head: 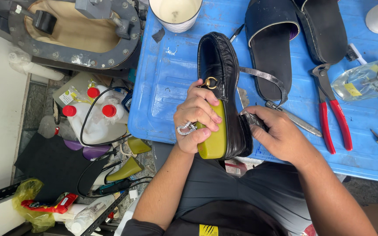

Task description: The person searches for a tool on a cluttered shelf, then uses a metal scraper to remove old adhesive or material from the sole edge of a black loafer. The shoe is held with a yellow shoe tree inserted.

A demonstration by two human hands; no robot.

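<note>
Two hands hold one black loafer [221,74] at the near edge of the blue table [162,100]. Left hand [196,117] has its grip clamped on the yellow-green shoe last [215,142] inside the loafer. Right hand [276,133] pinches a grey strip [265,78] at the heel. Red pliers [334,116] lie near the right edge.

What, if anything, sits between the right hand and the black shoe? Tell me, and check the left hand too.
Nothing visible stands between them. The right hand already pinches the grey strip against the heel side of the black shoe. The left hand grips the shoe directly, fingers over the yellow-green last inside it. The red pliers lie apart on the blue table.
</note>
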